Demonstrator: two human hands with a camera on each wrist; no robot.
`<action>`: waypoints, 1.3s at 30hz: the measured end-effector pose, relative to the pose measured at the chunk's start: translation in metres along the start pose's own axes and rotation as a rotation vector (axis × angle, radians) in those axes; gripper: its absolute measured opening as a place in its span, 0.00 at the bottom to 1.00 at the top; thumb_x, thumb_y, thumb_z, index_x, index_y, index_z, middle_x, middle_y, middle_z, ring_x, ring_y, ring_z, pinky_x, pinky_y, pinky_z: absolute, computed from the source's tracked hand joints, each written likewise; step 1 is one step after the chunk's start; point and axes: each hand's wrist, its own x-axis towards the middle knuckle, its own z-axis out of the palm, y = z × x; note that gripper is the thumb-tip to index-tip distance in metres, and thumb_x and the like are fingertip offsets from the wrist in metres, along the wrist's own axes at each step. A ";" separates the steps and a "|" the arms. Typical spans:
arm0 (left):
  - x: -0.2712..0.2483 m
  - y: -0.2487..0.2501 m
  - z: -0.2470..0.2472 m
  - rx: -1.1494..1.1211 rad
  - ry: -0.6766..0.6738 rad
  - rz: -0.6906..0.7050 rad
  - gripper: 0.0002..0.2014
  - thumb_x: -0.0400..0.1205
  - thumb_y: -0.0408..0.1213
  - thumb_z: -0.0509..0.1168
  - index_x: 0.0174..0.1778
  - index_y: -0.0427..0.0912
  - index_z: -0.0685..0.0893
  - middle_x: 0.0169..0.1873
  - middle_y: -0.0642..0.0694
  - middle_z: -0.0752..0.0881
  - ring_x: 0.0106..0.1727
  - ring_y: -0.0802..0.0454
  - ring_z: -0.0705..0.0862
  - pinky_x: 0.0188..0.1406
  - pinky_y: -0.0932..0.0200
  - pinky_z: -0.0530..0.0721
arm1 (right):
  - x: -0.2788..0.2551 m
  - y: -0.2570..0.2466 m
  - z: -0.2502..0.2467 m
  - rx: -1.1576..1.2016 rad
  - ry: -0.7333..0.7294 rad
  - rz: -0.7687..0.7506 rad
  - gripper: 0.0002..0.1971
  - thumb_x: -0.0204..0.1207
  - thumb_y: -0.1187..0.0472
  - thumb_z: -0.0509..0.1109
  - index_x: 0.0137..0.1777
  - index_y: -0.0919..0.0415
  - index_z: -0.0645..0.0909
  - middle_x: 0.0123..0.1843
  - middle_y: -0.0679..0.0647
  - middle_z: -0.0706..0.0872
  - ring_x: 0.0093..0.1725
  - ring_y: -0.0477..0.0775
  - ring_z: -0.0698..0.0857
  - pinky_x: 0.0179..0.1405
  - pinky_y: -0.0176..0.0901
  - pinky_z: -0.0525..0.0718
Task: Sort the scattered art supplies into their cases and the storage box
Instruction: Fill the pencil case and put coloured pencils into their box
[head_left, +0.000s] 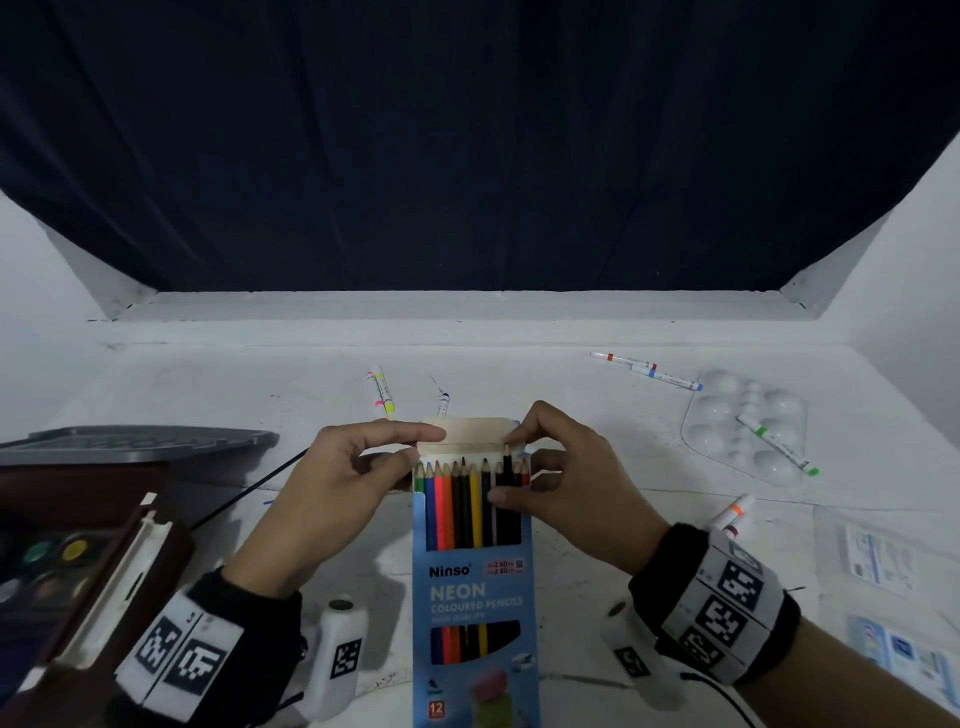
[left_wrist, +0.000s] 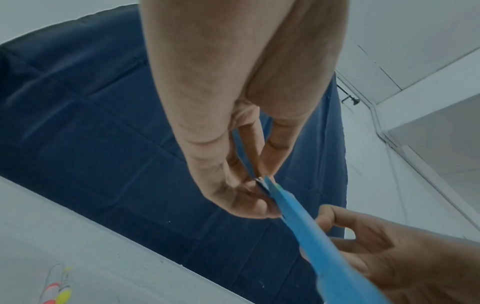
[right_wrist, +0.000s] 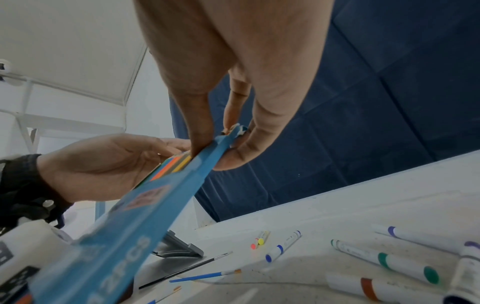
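A blue coloured-pencil box is held upright over the table centre. Its beige top flap is folded back, and a row of coloured pencils shows in the open mouth. My left hand pinches the flap's left end between thumb and forefinger. On the other side, my right hand pinches the top right corner, its thumb lying on the box front by a black pencil. In the left wrist view my left hand grips the box edge. In the right wrist view my right hand clamps the box corner.
Loose markers lie around: pink and yellow, blue, red and blue, orange. A white palette at right carries a green marker. A paint set, grey lid and black brush sit at left.
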 end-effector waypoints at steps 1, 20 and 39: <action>-0.001 0.000 -0.002 0.002 -0.031 -0.004 0.17 0.86 0.30 0.66 0.58 0.58 0.92 0.43 0.31 0.89 0.49 0.42 0.87 0.66 0.58 0.85 | 0.000 0.000 0.000 0.004 0.006 0.001 0.18 0.67 0.65 0.84 0.45 0.53 0.76 0.53 0.52 0.85 0.39 0.52 0.88 0.37 0.49 0.90; 0.001 -0.008 0.019 0.183 0.193 0.147 0.15 0.86 0.27 0.65 0.54 0.50 0.93 0.42 0.60 0.91 0.41 0.58 0.89 0.46 0.64 0.87 | -0.005 -0.002 0.000 0.044 0.032 0.023 0.19 0.65 0.66 0.85 0.51 0.57 0.82 0.50 0.49 0.86 0.32 0.46 0.85 0.34 0.40 0.86; -0.005 -0.002 0.013 -0.090 0.056 -0.001 0.16 0.79 0.34 0.73 0.60 0.56 0.91 0.48 0.42 0.94 0.55 0.47 0.91 0.65 0.61 0.84 | -0.001 0.006 -0.012 0.207 0.051 0.070 0.09 0.75 0.65 0.78 0.51 0.58 0.81 0.49 0.58 0.87 0.40 0.57 0.90 0.45 0.49 0.90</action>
